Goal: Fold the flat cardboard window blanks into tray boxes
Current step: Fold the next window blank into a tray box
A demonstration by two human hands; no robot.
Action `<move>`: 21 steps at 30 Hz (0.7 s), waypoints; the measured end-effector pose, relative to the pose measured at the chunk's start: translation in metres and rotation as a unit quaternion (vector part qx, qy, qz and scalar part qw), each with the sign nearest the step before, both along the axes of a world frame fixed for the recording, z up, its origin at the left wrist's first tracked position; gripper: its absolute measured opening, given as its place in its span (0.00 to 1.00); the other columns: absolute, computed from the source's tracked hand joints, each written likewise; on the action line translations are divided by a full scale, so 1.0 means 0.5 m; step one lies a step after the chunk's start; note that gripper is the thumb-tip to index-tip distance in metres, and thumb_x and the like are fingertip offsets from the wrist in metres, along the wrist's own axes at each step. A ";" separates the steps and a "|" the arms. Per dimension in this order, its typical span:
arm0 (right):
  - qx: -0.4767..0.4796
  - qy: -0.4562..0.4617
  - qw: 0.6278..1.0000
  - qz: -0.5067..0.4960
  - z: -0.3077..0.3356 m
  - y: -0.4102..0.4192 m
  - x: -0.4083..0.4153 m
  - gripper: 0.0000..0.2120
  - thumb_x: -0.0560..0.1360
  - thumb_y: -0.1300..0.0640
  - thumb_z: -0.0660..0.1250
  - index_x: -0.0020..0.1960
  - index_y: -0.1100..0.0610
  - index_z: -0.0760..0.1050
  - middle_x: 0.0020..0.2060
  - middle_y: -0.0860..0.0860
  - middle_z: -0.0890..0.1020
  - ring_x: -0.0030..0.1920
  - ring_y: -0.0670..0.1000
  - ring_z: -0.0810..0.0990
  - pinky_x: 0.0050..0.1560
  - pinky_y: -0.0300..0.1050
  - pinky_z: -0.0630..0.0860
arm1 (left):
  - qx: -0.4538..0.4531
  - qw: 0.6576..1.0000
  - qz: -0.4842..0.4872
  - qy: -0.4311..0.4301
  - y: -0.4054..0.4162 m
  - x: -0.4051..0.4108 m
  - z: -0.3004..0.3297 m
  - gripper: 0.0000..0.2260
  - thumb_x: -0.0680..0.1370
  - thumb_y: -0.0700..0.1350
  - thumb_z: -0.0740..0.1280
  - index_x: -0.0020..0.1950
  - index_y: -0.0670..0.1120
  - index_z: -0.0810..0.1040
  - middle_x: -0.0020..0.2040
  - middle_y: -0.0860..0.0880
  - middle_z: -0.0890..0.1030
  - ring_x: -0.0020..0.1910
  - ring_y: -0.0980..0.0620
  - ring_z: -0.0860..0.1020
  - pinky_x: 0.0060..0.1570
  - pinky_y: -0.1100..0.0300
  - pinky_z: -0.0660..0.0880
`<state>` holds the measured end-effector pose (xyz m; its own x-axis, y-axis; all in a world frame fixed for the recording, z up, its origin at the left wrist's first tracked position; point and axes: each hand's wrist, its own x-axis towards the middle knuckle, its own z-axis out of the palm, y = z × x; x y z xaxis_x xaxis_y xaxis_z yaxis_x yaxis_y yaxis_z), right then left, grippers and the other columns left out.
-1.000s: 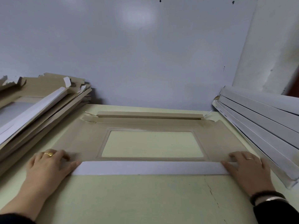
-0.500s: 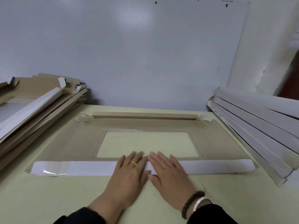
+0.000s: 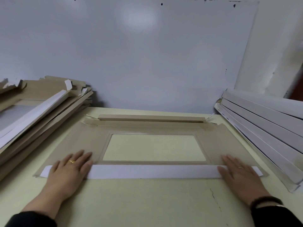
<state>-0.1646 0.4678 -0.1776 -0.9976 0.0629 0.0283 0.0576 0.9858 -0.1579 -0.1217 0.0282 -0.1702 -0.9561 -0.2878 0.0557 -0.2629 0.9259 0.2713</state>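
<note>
A brown cardboard window blank (image 3: 218, 141) lies flat on the pale yellow table (image 3: 147, 202), its rectangular window showing the tabletop. Its near flap (image 3: 154, 171) is folded over and shows a white face. The far flap (image 3: 150, 117) is folded too, brown side up. My left hand (image 3: 70, 167) presses flat on the left end of the white flap, fingers straight. My right hand (image 3: 241, 173) presses flat on the right end in the same way.
A leaning pile of brown and white blanks (image 3: 37, 115) fills the left side. A stack of white folded boxes (image 3: 265, 133) slants along the right edge. A grey-white wall panel (image 3: 139, 54) stands behind the table.
Both hands slid apart along the white flap, from its middle half a second ago out to its two ends. The blank itself has stayed in place.
</note>
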 end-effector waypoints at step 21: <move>-0.036 0.145 0.951 0.271 0.051 -0.120 0.042 0.17 0.76 0.50 0.64 0.64 0.50 0.71 0.58 0.43 0.75 0.61 0.45 0.72 0.61 0.34 0.62 | -0.075 0.939 -0.303 0.143 0.158 0.037 0.031 0.21 0.73 0.56 0.56 0.54 0.49 0.82 0.52 0.55 0.83 0.49 0.57 0.81 0.51 0.66 0.68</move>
